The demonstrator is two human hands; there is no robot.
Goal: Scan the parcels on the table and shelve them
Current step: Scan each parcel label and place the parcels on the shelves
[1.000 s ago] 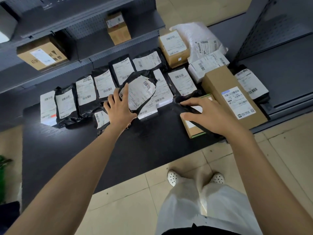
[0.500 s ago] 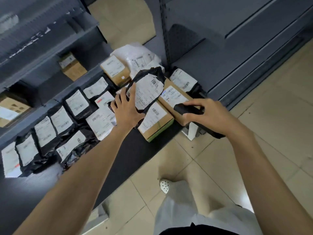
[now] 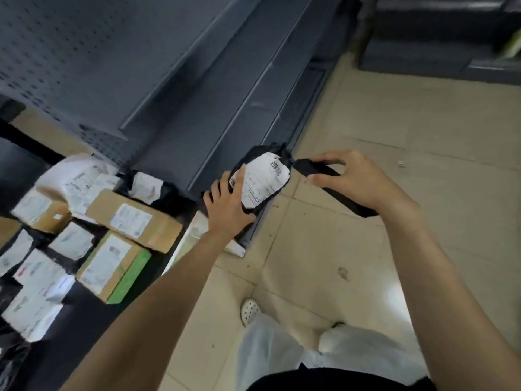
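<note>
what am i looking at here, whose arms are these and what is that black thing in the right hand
There is no machine here. One camera sits on a person's head and looks down, so the two arms are that person's own; their trousers and shoes show below. The left hand holds a black bag parcel with a white barcode label, in the air beside the table. The right hand grips a black handheld device, probably the scanner, with its tip close to the label. At the left, the dark table carries more parcels: cardboard boxes and labelled black and white bags, all blurred. Behind stands grey metal shelving.
</note>
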